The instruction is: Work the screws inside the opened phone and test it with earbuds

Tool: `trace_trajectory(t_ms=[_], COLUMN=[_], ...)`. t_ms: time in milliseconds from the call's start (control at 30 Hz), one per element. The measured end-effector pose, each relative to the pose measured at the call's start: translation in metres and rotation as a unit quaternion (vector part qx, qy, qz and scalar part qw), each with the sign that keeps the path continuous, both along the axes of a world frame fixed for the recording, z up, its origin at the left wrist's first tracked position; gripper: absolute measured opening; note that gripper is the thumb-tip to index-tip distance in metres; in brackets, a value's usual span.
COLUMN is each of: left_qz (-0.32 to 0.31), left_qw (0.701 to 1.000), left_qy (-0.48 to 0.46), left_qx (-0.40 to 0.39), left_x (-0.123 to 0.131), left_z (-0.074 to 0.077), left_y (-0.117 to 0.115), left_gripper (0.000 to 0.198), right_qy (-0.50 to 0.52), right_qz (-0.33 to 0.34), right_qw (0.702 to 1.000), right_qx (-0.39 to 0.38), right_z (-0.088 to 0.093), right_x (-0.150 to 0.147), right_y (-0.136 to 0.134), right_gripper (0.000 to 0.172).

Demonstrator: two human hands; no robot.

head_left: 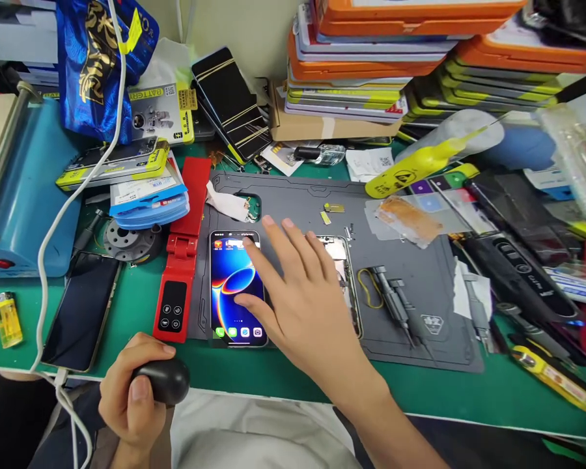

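Note:
My left hand is wrapped around a smooth black rounded bulb just off the table's front edge. Over the grey mat, my right hand is spread flat with its fingers apart, holding nothing. Its index fingertip and thumb overlap the lit screen of a phone; whether they touch the glass I cannot tell. The screen shows a blue wallpaper and app icons. Partly hidden under my right hand lies an opened phone with its insides showing.
A red folding device stands left of the lit phone, with a dark phone beyond it. Screwdrivers lie right. A yellow bottle, orange cases and a blue machine surround the mat. A white cable hangs at left.

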State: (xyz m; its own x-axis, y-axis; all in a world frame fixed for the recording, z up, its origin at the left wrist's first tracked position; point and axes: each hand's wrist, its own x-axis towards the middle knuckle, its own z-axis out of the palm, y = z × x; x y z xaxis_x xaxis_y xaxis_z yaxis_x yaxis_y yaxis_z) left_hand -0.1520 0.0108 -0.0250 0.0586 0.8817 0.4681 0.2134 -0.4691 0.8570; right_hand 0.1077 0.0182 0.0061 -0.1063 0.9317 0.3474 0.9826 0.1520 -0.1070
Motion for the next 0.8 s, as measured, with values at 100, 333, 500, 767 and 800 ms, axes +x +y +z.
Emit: trace_trajectory(t_ms=[100,333,500,767,800], left_qz=[0.004,0.012,0.029,-0.160,-0.173], left_qw=[1.000,1.000,0.999,0.982,0.979], left_qy=[-0.005,-0.015,0.028,0.091,0.095], left_qx=[0.002,0.020,0.035,-0.038,-0.053], left_x=[-0.001,-0.003,-0.012,0.009,0.016], left_z=[-0.002,-0.007,-0.015,0.044,0.049], left_y=[0.001,-0.002,-0.005,-0.019,-0.025], left_gripper=[0.031,0.031,0.046,0.040,0.043], right_qy=[0.023,0.178,0.164,0.314,0.347], right_qz=[0.018,-0.008,0.039,0.180,0.204], right_qw=[1.000,0.982,0.980,0.924,0.908], right_qx=[-0.005,0.064,0.103,0.120,0.113], right_z=[0.000,0.006,-0.005,-0.018,-0.017], right_x=[-0.001,0.016,0.019,-0.002,-0.005], right_y=[0.004,-0.032,-0.064,-0.086,-0.087], right_gripper=[0.064,0.060,0.053,0.049,0.052])
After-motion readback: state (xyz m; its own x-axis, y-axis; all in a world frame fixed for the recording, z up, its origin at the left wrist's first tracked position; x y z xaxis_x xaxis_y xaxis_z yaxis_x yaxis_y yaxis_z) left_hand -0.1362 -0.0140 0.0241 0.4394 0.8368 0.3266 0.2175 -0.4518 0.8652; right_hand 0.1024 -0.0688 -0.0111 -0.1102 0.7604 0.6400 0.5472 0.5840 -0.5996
